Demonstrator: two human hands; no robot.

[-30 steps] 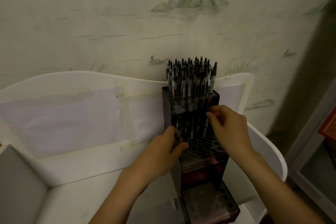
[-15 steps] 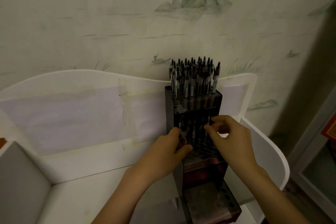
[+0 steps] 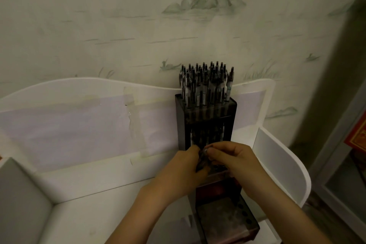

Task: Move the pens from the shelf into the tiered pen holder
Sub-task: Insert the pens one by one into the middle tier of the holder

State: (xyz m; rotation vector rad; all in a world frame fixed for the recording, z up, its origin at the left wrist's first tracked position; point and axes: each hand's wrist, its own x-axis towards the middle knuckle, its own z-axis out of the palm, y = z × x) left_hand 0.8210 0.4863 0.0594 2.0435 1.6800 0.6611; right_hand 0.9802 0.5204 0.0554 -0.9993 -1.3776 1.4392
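Pale green wallpaper (image 3: 138, 16) with faint painted mountains fills the upper frame; a white shelf (image 3: 89, 190), dark reddish-brown tiered pen holder (image 3: 206, 123), black-capped pens (image 3: 206, 83).

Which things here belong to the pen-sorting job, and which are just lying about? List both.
Part of the job:
tiered pen holder, dark, standing on the white shelf
pens packed upright in its top tier
left hand and right hand, meeting at the middle tier around something dark, likely pens

Just lying about:
taped paper sheet on the shelf's back panel
red item at far right
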